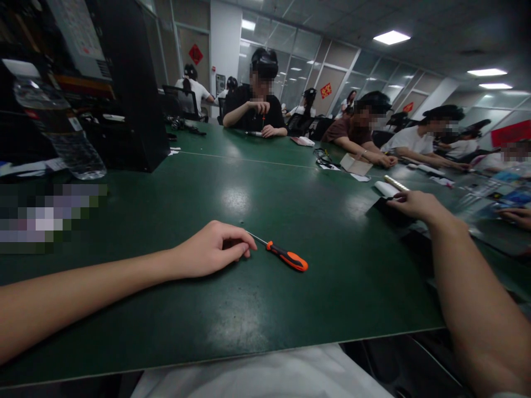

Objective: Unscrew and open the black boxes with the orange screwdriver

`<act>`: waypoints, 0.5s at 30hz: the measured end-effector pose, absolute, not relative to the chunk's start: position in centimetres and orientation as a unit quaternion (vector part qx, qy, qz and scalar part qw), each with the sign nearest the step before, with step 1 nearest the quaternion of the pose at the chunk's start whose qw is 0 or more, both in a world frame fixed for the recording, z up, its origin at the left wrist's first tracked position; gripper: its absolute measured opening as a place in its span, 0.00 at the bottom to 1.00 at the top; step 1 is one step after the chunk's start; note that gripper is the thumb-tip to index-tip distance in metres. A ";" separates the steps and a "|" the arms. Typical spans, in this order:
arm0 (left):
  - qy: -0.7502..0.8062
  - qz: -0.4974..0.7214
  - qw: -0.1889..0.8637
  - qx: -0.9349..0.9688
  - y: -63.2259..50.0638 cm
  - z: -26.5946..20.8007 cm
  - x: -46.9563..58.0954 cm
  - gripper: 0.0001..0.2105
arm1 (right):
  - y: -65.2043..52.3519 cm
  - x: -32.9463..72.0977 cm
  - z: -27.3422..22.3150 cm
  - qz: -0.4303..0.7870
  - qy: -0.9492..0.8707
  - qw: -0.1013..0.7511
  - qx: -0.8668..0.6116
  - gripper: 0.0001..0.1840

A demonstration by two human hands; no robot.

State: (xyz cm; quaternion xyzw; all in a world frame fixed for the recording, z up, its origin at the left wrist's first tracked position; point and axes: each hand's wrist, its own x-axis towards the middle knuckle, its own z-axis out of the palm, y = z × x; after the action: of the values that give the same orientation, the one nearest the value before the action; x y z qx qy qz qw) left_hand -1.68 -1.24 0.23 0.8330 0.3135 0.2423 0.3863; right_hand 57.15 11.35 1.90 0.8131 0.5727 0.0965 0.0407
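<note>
Just beside the loosely curled left hand [211, 249] lies an orange-and-black screwdriver [286, 255], well apart from the right hand [415, 204], which pinches a dark flat item [382, 205].

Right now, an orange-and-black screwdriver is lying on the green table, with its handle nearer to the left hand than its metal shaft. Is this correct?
Not quite: the handle direction is wrong. The head view shows the metal shaft nearer to the left hand, and the handle pointing away from it. The orange-and-black screwdriver does lie on the green table.
</note>
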 end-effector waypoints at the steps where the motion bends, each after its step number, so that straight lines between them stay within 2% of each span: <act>1: 0.311 0.243 0.383 0.835 -1.2 0.2 -1.7 0.10 | 11.3 57.0 1.9 0.089 0.563 0.044 0.820 0.24; 15: 0.309 0.240 0.377 0.840 -1.2 0.2 -1.7 0.10 | 11.1 55.3 2.6 0.059 0.537 0.051 0.840 0.25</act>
State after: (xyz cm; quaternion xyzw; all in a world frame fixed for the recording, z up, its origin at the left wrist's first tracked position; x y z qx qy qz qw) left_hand -1.70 -1.20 0.23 0.8396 0.3088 0.2403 0.3767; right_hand 55.28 11.10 2.57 0.8402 0.5367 0.0589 0.0508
